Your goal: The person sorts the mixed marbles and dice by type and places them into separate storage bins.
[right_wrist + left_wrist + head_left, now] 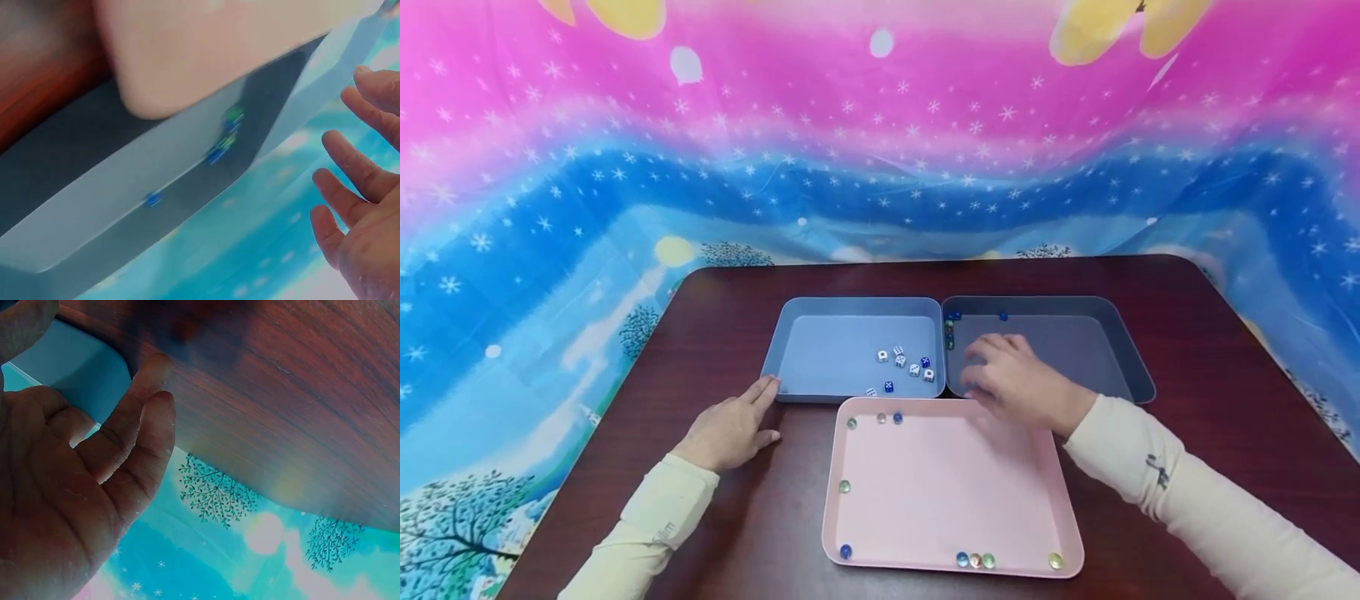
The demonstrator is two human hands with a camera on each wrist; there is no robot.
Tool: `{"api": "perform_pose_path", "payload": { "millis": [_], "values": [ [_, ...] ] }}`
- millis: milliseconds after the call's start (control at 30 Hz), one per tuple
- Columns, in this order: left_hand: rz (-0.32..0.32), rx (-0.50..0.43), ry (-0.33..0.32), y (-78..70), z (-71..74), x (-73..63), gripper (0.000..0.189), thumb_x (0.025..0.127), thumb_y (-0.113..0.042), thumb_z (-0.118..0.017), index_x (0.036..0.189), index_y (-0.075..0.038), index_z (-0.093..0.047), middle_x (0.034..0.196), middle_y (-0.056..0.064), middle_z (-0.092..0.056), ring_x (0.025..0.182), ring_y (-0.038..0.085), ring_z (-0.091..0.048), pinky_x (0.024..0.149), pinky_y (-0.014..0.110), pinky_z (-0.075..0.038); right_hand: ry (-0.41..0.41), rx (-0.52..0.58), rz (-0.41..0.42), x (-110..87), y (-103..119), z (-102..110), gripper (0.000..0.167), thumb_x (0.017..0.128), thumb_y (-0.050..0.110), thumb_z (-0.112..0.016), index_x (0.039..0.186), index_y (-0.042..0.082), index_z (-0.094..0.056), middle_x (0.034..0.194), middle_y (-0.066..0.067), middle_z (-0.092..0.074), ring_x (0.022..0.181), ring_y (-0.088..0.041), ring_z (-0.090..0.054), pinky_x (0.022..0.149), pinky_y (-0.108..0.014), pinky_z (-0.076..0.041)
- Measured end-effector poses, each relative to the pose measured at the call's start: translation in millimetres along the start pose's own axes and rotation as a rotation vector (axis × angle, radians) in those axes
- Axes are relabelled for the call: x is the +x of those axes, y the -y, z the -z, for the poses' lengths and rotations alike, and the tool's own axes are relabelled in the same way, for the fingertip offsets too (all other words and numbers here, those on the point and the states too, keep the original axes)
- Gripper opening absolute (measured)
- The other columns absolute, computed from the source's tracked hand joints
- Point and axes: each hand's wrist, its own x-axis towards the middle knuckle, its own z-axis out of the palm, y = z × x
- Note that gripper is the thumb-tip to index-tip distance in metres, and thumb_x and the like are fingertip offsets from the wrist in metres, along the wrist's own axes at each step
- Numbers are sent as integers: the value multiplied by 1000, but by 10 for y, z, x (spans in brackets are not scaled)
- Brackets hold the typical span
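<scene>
My left hand (pixel 726 432) touches the front left corner of the blue tray (pixel 820 307) with its straight fingertips; in the left wrist view its palm holds nothing. Over the border between the dark grey tray (pixel 1112 358) and the pink tray (pixel 940 475) hovers my right hand (pixel 1022 379). Its fingers are spread and bare in the right wrist view. Several marbles (pixel 950 327) line the grey tray's left wall, and one blue marble (pixel 1003 317) lies by its back wall. White dice (pixel 900 361) and blue dice (pixel 889 387) sit in the blue tray's right half.
Inside the pink tray, marbles lie along the edges: a blue marble (pixel 846 552) at the front left, a yellowish marble (pixel 1056 561) at the front right, others at the back left. All three trays stand on a dark wooden table (pixel 730 292). A printed cloth (pixel 880 183) hangs behind.
</scene>
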Motion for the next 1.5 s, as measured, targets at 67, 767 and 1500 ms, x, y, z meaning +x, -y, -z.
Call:
{"api": "perform_pose_path", "payload": {
  "millis": [67, 767, 1500],
  "values": [
    [-1, -4, 0, 5, -4, -5, 75, 84, -33, -72, 144, -1, -39, 148, 18, -44, 102, 38, -66, 82, 48, -56, 10, -15, 59, 48, 146, -10, 14, 79, 16, -77, 93, 19, -75, 114, -11, -66, 115, -35, -55, 91, -54, -45],
    [-12, 11, -43, 8, -26, -13, 74, 83, -35, -73, 142, -4, -42, 146, 14, -48, 93, 35, -68, 76, 47, -56, 177, -287, 242, 463, 525, -590, 37, 81, 11, -74, 114, 28, -70, 136, -12, -54, 132, -37, -46, 102, -52, -45],
    [-2, -10, -33, 15, -28, -21, 76, 83, -34, -73, 144, -3, -40, 147, 15, -45, 97, 36, -68, 78, 46, -57, 18, -118, 206, 85, 518, -320, 11, 84, 26, -72, 91, 18, -71, 123, -11, -61, 127, -38, -49, 98, -53, -45]
  ]
}}
